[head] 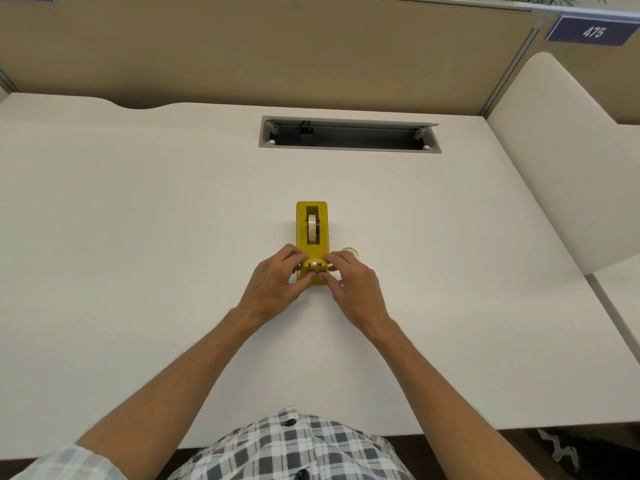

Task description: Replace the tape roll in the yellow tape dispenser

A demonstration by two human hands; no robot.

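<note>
Now both hands, left [277,282] and right [349,282], clamped on yellow tape dispenser [311,233] near end.

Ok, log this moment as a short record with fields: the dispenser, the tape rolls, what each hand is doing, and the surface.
dispenser: yellow tape dispenser, upright on the desk, cutter end toward the person
loaded roll: tape roll seated in the dispenser's slot
spare roll: second roll on the desk, just right of the dispenser, partly hidden by the right hand
left hand: left hand touching the cutter end from the left
right hand: right hand touching the cutter end from the right
surface: white desk, cable tray at the back
</note>
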